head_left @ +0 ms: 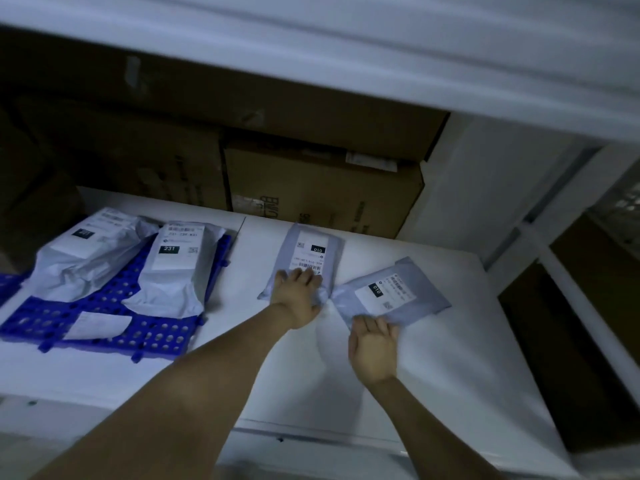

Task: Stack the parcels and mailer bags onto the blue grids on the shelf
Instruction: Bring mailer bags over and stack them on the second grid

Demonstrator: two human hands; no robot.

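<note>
left hand point(298, 295) flat on grey mailer point(308, 258) | right hand point(374, 344) touching angled mailer point(394, 292)

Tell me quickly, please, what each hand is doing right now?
Left hand: fingers spread flat on the upright grey mailer bag.
Right hand: open, fingertips on the tilted grey mailer bag.

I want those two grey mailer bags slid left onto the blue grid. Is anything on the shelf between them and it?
Nothing visible lies between. The left hand rests on the nearer grey mailer bag, with bare white shelf between it and the blue grid. Two white mailer bags already cover much of the grid; its front strip holds only a loose label.
</note>
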